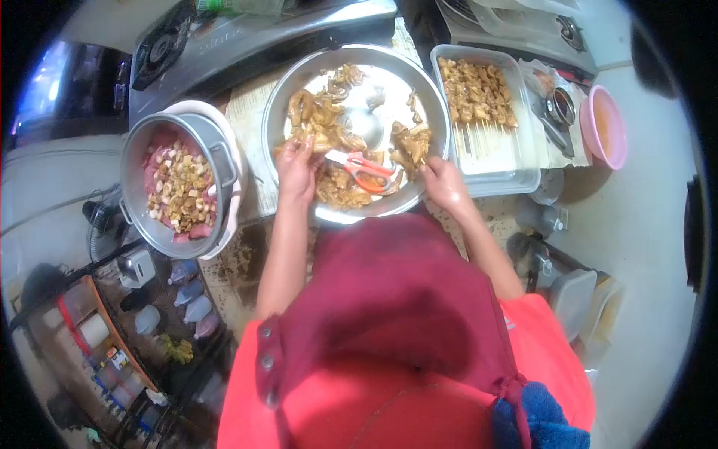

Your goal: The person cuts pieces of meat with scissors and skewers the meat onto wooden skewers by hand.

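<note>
A large round metal basin [271,112] holds brown pieces of meat [342,187]. Orange-handled scissors [366,173] lie inside it, blades toward the left. At the basin's left side, my left hand [298,166] has its fingers closed on a brown meat piece [314,131]. My right hand [443,183], over the right rim, pinches the lower end of a skewer with brown meat [410,146] bunched on it. To the right, a clear plastic container [479,168] holds several meat skewers [479,93] laid side by side.
A metal pot [134,206] with raw meat and pale cubes stands at the left. Behind are two stoves [247,49]. A pink bowl [603,127] with orange liquid and a small dark sauce bowl [559,107] are at the right. Bottles [197,308] stand lower left.
</note>
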